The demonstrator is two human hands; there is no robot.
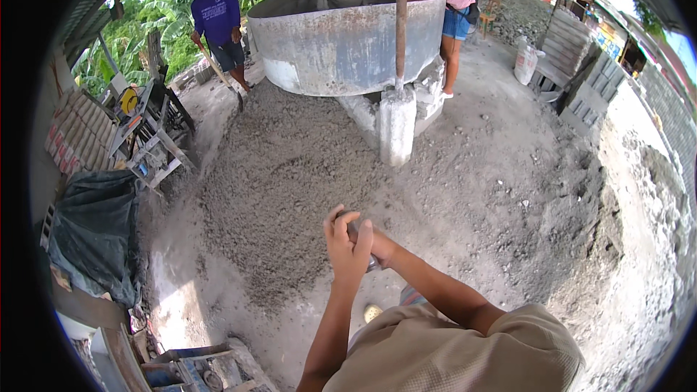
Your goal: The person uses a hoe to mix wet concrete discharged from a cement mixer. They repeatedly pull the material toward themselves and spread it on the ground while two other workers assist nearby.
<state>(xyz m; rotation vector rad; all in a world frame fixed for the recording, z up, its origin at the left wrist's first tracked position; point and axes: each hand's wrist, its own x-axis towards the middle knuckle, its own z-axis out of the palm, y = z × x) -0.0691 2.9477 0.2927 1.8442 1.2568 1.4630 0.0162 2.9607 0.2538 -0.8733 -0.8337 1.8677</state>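
Note:
In front of my body both hands come together around a small dark grey object [372, 264], too covered by my fingers to identify. My left hand [346, 243] is closed on its near left side, with the fingers curled over the top. Behind it, my right hand [381, 248] grips the same object, its fingers mostly hidden. Beneath them spreads a broad heap of grey, gravelly mix [283, 181] on the ground.
A big round metal mixing pan [341, 51] stands ahead on a concrete post [397, 127], with a rusty upright pole [401, 22]. One person [218, 22] holds a shovel [218, 72] at left; another [456, 14] leans over the pan. Stacked blocks [595, 91] stand right, a dark tarp [94, 225] left.

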